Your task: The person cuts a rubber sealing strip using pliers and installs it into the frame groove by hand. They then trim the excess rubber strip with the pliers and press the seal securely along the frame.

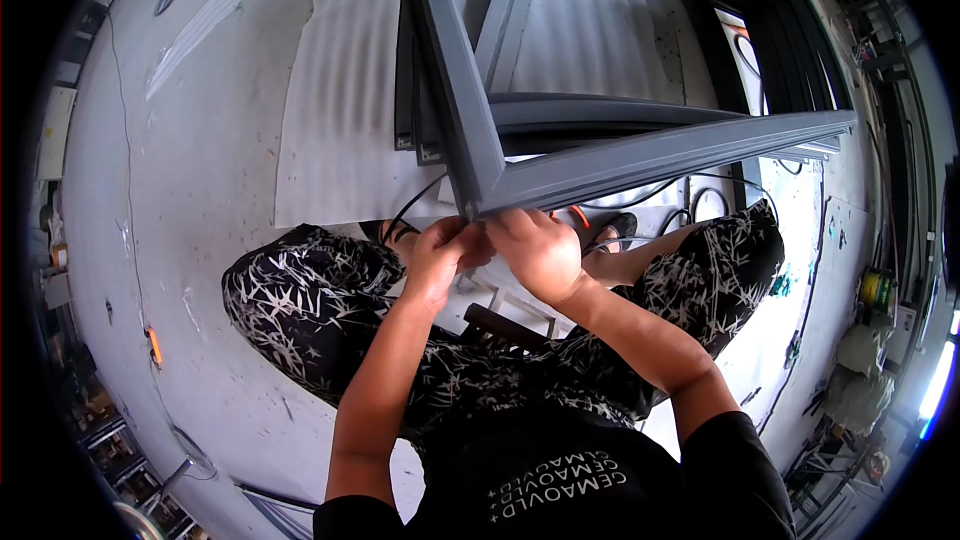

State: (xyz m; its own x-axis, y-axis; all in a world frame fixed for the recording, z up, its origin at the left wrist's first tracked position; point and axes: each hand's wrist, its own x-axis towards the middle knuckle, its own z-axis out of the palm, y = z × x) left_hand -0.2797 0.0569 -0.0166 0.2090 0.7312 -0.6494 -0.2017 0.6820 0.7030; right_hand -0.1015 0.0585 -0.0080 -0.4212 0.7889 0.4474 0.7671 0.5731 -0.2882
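A dark grey window frame stands before me, its near corner pointing down toward my lap. My left hand is closed just below that corner, its fingertips pinched together. Beside it, my right hand is curled in against the lower edge of the frame, knuckles upward. The two hands nearly touch. Whatever they pinch between them is hidden by the fingers and the frame. A thin black strip curves down just left of the corner.
More dark frames are stacked behind this one. Wrinkled white sheeting lies under them. Black cords loop at the right, and an orange-handled tool shows near my foot. A small orange object lies on the floor at the left.
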